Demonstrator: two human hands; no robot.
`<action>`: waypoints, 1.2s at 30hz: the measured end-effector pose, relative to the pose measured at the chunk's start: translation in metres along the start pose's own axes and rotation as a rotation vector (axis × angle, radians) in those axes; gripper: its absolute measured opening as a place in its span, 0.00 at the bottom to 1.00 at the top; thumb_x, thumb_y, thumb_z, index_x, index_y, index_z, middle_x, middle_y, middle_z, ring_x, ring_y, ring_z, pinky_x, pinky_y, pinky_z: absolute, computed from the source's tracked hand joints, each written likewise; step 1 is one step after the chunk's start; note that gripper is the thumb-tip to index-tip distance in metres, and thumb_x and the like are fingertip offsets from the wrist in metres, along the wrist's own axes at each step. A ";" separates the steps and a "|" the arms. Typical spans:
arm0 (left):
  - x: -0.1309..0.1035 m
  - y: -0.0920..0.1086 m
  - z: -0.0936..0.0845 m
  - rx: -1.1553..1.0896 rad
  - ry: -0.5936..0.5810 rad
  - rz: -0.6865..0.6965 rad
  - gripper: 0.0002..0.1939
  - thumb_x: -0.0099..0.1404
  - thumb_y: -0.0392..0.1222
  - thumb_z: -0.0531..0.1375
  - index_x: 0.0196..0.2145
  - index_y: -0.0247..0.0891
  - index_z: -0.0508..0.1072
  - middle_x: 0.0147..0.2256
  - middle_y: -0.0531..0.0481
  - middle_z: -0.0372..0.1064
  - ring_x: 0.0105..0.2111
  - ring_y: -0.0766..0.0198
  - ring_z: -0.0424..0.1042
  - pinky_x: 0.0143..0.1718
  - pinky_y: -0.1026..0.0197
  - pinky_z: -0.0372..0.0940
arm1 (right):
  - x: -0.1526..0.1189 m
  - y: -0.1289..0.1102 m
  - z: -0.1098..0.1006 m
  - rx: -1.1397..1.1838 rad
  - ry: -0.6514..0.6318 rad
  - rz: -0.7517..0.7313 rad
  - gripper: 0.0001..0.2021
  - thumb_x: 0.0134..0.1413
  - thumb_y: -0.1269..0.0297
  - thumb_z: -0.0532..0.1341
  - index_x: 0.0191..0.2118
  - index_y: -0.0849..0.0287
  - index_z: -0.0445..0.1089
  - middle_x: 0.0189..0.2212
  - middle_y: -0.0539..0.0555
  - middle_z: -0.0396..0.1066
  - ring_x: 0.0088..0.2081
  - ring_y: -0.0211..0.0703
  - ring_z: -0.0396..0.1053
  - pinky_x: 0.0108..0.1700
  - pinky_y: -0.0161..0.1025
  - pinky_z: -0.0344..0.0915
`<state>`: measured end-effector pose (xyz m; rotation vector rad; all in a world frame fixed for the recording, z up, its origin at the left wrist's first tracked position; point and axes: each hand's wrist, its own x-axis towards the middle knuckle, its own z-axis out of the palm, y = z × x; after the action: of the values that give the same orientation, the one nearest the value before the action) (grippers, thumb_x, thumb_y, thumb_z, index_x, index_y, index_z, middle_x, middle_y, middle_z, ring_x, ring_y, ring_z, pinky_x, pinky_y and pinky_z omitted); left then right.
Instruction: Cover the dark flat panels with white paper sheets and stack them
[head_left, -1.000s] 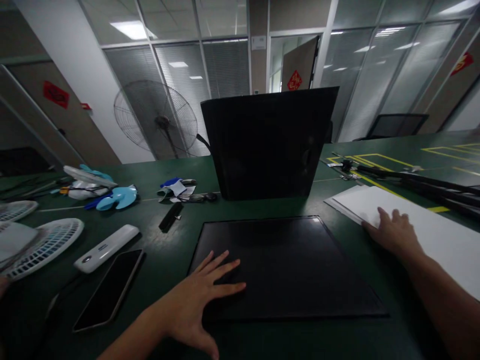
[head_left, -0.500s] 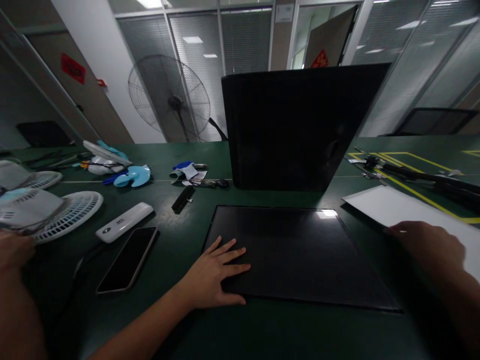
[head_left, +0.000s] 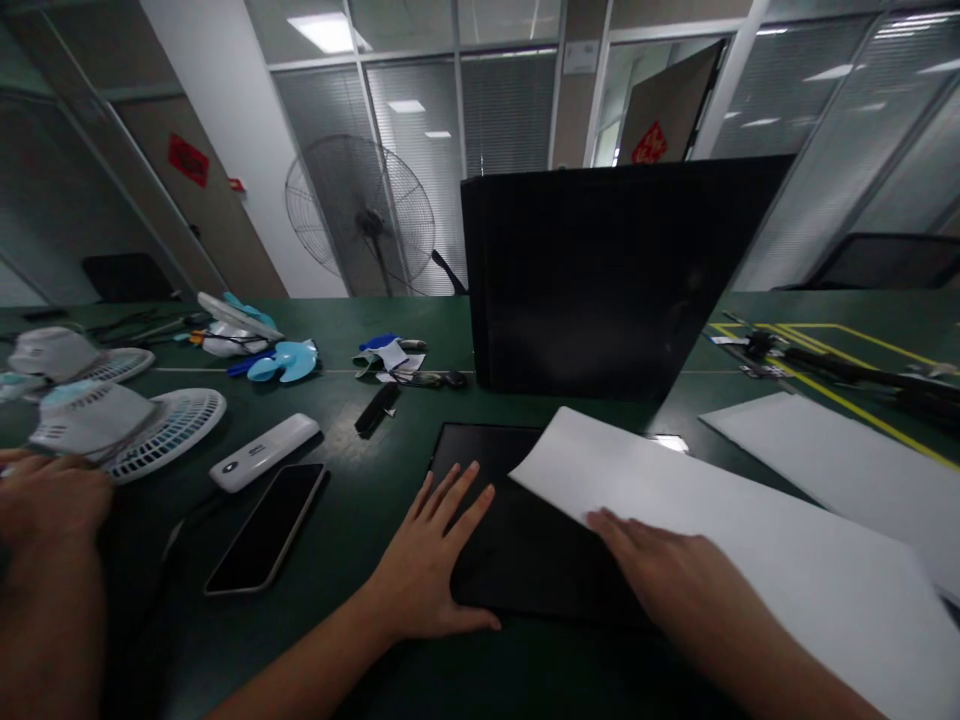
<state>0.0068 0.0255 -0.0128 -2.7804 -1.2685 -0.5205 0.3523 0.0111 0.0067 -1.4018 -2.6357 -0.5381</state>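
Note:
A flat black panel (head_left: pixel 517 550) with a thin rim lies on the table, much of its right side covered by a white sheet. My left hand (head_left: pixel 431 565) is at the panel's left edge, fingers spread; whether the palm presses on it I cannot tell. My right hand (head_left: pixel 675 570) grips the near edge of the white sheet (head_left: pixel 720 510), which is tilted over the panel, thumb hidden beneath or behind. To the right lies another white sheet (head_left: pixel 840 455) on the table. Behind the panel stands a large black upright board (head_left: pixel 600 285).
At far left another person's hand (head_left: pixel 56 505) rests near white fan parts (head_left: pixel 169 430). A phone (head_left: pixel 266 530), a white power bank (head_left: pixel 264 452) and a small black clip-like item (head_left: pixel 376 408) lie left of the panel. Blue fan blades (head_left: pixel 285 362) and black rods (head_left: pixel 862 365) lie farther back.
My right hand has brought a white sheet from the right leftwards over the panel. My left hand stays by the panel's left edge. The view has shifted slightly.

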 end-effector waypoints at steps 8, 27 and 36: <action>0.002 -0.003 -0.012 0.031 -0.257 0.265 0.33 0.69 0.63 0.62 0.66 0.47 0.67 0.67 0.42 0.61 0.68 0.40 0.61 0.67 0.32 0.57 | 0.022 -0.075 0.017 0.200 0.205 -0.265 0.20 0.62 0.60 0.62 0.58 0.56 0.72 0.55 0.55 0.73 0.51 0.54 0.74 0.42 0.47 0.78; -0.012 -0.031 -0.025 0.018 -0.357 0.047 0.49 0.59 0.67 0.68 0.72 0.63 0.53 0.74 0.51 0.43 0.72 0.32 0.47 0.66 0.23 0.50 | -0.121 0.259 0.079 0.155 -0.401 1.070 0.28 0.69 0.44 0.53 0.65 0.58 0.63 0.58 0.63 0.66 0.56 0.50 0.67 0.59 0.55 0.67; -0.012 -0.030 -0.032 -0.037 -0.396 0.020 0.41 0.63 0.67 0.66 0.69 0.64 0.59 0.72 0.52 0.49 0.71 0.36 0.51 0.66 0.27 0.55 | -0.094 0.235 0.044 0.021 -0.331 1.141 0.24 0.67 0.46 0.54 0.56 0.60 0.72 0.45 0.62 0.72 0.44 0.48 0.71 0.46 0.47 0.69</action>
<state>-0.0320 0.0310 0.0103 -3.0249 -1.2974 0.0153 0.6013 0.0727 0.0022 -2.7354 -1.5024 -0.1154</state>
